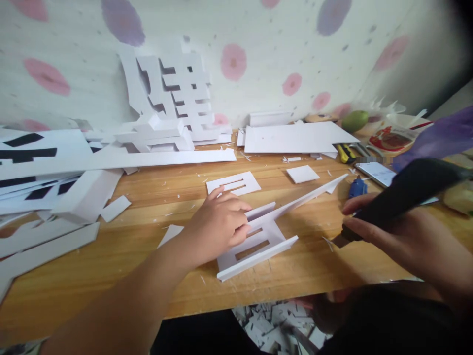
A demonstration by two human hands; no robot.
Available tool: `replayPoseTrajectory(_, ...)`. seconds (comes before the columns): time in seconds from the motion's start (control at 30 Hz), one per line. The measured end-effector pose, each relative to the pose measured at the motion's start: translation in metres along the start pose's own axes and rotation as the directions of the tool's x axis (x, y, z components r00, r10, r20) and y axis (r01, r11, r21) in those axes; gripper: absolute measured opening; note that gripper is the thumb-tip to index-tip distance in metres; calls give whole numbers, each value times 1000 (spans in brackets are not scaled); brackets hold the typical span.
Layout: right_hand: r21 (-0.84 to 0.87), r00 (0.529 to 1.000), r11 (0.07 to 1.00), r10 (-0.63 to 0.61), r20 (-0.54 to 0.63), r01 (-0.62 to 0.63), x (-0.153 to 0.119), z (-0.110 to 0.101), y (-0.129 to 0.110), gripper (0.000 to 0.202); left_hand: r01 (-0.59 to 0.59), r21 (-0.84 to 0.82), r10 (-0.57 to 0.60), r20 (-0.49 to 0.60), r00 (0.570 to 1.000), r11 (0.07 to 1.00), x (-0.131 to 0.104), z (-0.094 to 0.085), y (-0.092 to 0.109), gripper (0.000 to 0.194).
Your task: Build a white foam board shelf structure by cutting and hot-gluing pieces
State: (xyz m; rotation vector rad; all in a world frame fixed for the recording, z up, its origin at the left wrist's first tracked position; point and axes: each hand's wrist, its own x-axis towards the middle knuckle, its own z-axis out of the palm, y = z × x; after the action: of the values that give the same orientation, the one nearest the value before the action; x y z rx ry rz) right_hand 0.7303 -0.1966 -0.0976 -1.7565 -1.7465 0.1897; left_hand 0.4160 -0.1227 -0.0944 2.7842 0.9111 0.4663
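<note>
My left hand (221,222) is closed on a white foam board piece (273,236), its fingers bent over the upper left part. That piece has slots cut in its flat base and raised strips along its edges. A long thin strip (310,197) slants up from it to the right. In my right hand (402,236) is a black-handled cutter (402,197) with a short flat blade. The blade points down left, close to the tabletop and apart from the board piece. Behind my left hand lies a flat slotted panel (236,183).
White letter-shaped pieces (185,93) lean on the wall behind. Cut boards (74,197) pile up at left. A wide sheet (295,138), a blue-capped item (357,187), a phone (377,172) and a yellow-black knife (346,153) lie right. Scraps (277,320) fill the space below the table edge.
</note>
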Motion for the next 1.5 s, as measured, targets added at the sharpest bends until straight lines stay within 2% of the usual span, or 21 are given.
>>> replayPoseTrajectory(0.1, -42, 992, 999, -16, 128, 21, 5, -5, 4, 50, -1, 10, 2, -3, 1000, 1000, 0, 2, -1, 26)
replayPoseTrajectory(0.17, -52, 989, 998, -23, 149, 31, 7, -9, 2, 49, -6, 9, 6, -7, 1000, 1000, 0, 2, -1, 23)
replayPoseTrajectory(0.23, 1, 993, 997, -71, 95, 71, 9, -13, -8, 39, -14, 7, 14, -10, 1000, 1000, 1, 2, -1, 24)
replayPoseTrajectory(0.33, 182, 985, 970, -146, -89, 160, 12, -13, -32, 19, -22, 8, 22, -6, 1000, 1000, 2, 3, -2, 27)
replayPoseTrajectory(0.4, 296, 970, 931, -168, -179, 215, 13, -7, -48, 10, -26, 3, 26, -2, 1000, 1000, 2, 3, -2, 26)
replayPoseTrajectory(0.47, 342, 960, 905, -188, -207, 251, 13, 2, -60, 6, -25, -13, 26, 9, 1000, 1000, 3, 4, -2, 24)
replayPoseTrajectory(0.67, 309, 935, 886, -300, -189, 346, 15, 35, -71, 11, 16, -10, -15, 65, 998, 1000, 3, 0, 1, 26)
replayPoseTrajectory(0.87, 299, 914, 865, -394, -93, 403, 15, 51, -70, 10, 11, 56, -17, 91, 996, 998, 3, 1, 0, 25)
replayPoseTrajectory(1.27, 174, 868, 851, -494, -55, 495, 17, 60, -80, 16, 4, 87, -17, 140, 990, 996, 5, 1, 0, 28)
replayPoseTrajectory(1.4, 141, 849, 838, -525, -53, 527, 17, 60, -81, 13, 3, 91, -16, 152, 988, 996, 5, 3, -1, 30)
replayPoseTrajectory(1.5, 150, 853, 840, -519, -61, 522, 17, 60, -82, 9, 10, 91, -25, 166, 986, 996, 5, 3, -1, 29)
